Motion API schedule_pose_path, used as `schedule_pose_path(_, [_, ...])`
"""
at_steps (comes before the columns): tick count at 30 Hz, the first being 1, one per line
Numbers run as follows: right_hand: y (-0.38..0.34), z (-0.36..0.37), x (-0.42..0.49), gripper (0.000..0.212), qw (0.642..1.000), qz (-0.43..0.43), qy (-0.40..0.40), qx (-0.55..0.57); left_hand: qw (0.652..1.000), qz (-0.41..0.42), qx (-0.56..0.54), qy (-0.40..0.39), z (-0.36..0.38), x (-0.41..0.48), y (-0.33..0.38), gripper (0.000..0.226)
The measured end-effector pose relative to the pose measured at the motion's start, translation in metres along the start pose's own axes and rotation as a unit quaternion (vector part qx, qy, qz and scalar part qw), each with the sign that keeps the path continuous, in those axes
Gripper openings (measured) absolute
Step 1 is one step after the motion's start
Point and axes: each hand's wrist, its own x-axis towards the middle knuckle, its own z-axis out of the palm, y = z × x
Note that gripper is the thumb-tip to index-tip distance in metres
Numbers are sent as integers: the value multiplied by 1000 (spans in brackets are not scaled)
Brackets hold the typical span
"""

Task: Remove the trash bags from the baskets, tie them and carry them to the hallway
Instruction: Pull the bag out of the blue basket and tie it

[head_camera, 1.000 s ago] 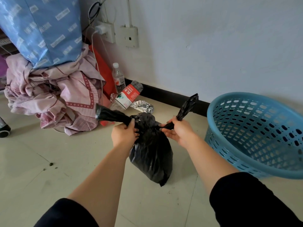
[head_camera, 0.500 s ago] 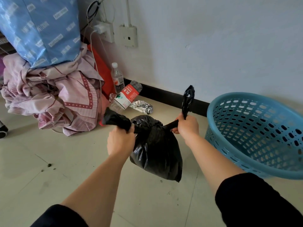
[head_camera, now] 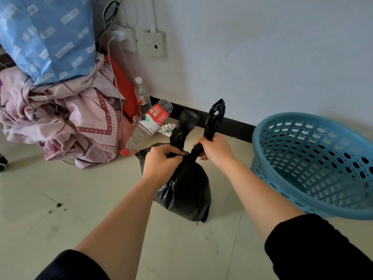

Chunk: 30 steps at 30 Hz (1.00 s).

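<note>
A full black trash bag (head_camera: 184, 188) rests on the tiled floor in front of me. Its two twisted handle ends stick up from a knot at its top. My left hand (head_camera: 161, 160) grips the left end, which is blurred. My right hand (head_camera: 215, 150) grips the right end, whose loop stands upright above my fist. A blue perforated plastic basket (head_camera: 314, 164) stands to the right of the bag, tilted, with no bag inside it.
Crumpled pink bedding (head_camera: 60, 122) under a blue sack (head_camera: 48, 37) lies at the left. Plastic bottles (head_camera: 150, 122) and foil lie by the white wall (head_camera: 262, 57) with its sockets (head_camera: 155, 44). Dirt specks dot the floor at the left.
Both hands have come closer together above the bag. The two handle ends, earlier pulled apart sideways, now point upward. The bag sits lower, on the floor.
</note>
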Motion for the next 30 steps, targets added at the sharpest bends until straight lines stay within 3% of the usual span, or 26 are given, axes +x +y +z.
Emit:
schedule_pose_path(2, [0,-1,-1,29,999,-2,2,-34,1000,6,25,-11,3,-1,-3,22])
schedule_pose_path(8, [-7,-6,-5,18,998,15,-27,59,997,51,49,-22,9,1,-5,24])
schedule_pose_path(13, [-21,-15,-22,2,988,-44,-111,99,995,73,60,-43,13,3,-10,30])
schedule_pose_path(16, [-30,-14,-30,14,979,-76,-140,128,993,73,73,-54,16,4,-8,33])
schedule_pose_path(18, [-31,-9,-28,17,984,-116,-88,104,991,82,84,-56,18,5,-8,30])
schedule_pose_path(21, [-31,-3,-20,46,986,-158,36,29,990,80,91,-69,22,5,-9,28])
schedule_pose_path(23, [-34,-3,-15,47,982,-158,92,39,993,57,80,-60,23,4,-7,26])
schedule_pose_path(28, [-44,-8,-17,46,980,-170,86,50,997,-7,83,-6,26,-4,3,63])
schedule_pose_path(30, [-49,-11,-20,46,979,-187,70,50,992,-13,124,-16,27,-5,3,66])
